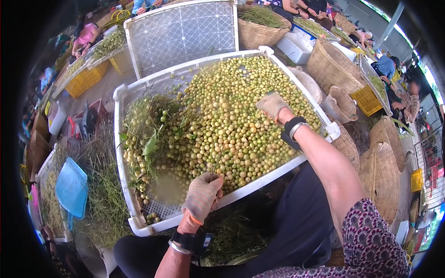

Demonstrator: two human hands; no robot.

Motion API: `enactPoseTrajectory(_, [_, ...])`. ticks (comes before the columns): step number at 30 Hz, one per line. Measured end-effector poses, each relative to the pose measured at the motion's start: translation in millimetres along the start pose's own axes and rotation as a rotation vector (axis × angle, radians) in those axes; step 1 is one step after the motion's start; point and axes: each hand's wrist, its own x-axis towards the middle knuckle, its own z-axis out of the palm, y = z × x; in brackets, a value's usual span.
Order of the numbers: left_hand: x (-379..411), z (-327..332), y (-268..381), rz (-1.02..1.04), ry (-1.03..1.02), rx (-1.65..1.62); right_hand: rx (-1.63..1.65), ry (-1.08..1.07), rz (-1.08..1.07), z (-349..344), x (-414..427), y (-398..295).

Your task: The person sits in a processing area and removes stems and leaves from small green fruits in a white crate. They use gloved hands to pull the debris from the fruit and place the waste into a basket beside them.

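Observation:
A white plastic mesh tray lies before me, tilted in view, spread with small round yellow-green fruits. Fruiting stems with leaves are heaped in its left part. My left hand, in a knitted glove with the fingertips bare, is at the tray's near rim. Thumb and fingers pinch a thin stem. Over the fruits on the right side is my gloved right hand; its fingers are mostly hidden, so whether it holds anything cannot be told.
Another mesh tray stands upright behind. Cut stems and a blue dustpan are at the left. Woven baskets stand at the right. More stems lie below the tray near my legs. Several people sit at other trays around.

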Motion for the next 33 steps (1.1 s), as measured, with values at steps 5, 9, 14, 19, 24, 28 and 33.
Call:
enactPoseTrajectory(5, [3.7, 0.7, -2.7, -0.011, 0.016, 0.002, 0.13, -0.432, 0.183, -2.6, -21.8, -28.4])
enactPoseTrajectory(9, [4.2, -2.4, -5.6, 0.029, -0.004, -0.027, 0.333, -0.514, 0.158, -0.6, -30.9, -3.3])
enactPoseTrajectory(14, [5.2, -8.7, -4.3, 0.019, 0.02, -0.031, -0.255, 0.031, -0.102, -21.7, -5.1, 34.4])
enactPoseTrajectory(19, [11.7, -4.7, -2.6, 0.063, 0.027, 0.081, 0.157, -0.439, -0.134, -33.4, -55.1, -17.6])
enactPoseTrajectory(24, [15.4, 4.6, -17.7, 0.456, -0.078, 0.631, 0.047, -0.887, 0.033, -17.4, -99.9, -46.1])
enactPoseTrajectory(28, [23.2, -0.5, -22.3, 0.785, -0.042, 1.016, -0.265, -0.419, -0.141, -33.7, -65.7, -22.5])
enactPoseTrajectory(33, [17.8, -0.3, -13.1, 0.11, 0.044, 0.208, -0.202, -0.195, -0.333, -20.7, -51.3, -32.3])
